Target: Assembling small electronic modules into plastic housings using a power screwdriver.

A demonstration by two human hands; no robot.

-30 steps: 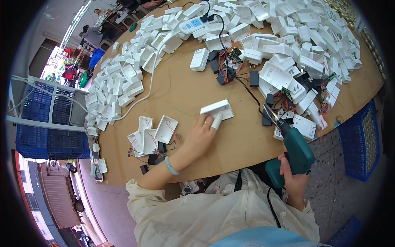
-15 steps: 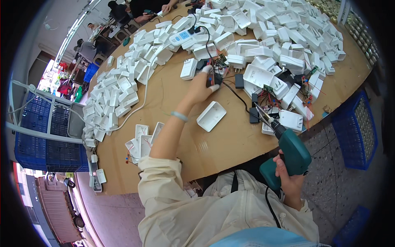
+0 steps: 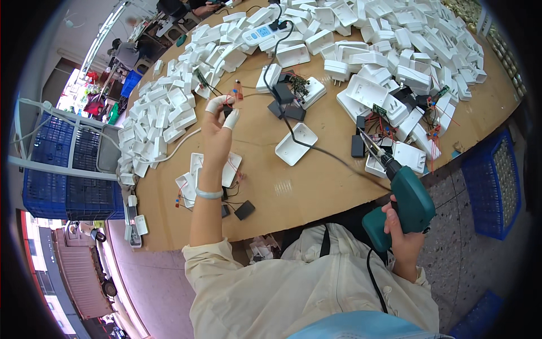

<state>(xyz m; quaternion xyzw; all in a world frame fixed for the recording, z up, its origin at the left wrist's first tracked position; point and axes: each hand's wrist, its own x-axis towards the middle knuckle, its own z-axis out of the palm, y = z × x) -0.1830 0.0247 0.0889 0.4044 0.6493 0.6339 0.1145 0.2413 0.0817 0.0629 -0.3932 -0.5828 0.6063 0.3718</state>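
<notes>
My left hand (image 3: pixel 213 131), white covers on its fingertips, is raised over the left part of the table. Pinched in its fingers is a small black block (image 3: pixel 228 109) with wires. A green circuit board (image 3: pixel 200 78) and a blurred orange-red part (image 3: pixel 238 90) hang about the fingers, seemingly on those wires. My right hand (image 3: pixel 404 237) grips a green corded pistol-shaped tool (image 3: pixel 413 199); its slim metal tip points at the wired parts on the right. An open white plastic case (image 3: pixel 296 144) lies between my hands. Beyond it sit black blocks (image 3: pixel 287 111) and a clump of circuit boards (image 3: pixel 299 86).
White plastic cases (image 3: pixel 395 34) are heaped along the far side and left of the table (image 3: pixel 293 198). A power strip (image 3: pixel 261 34) lies among them, and a black cord (image 3: pixel 333 151) crosses the tabletop. Blue crates (image 3: pixel 492 186) stand right and left. Others work in the background.
My left hand has moved left from the parts in the middle, carrying a wired black block. Black blocks now lie beside the near-left cases. My right hand still holds the tool.
</notes>
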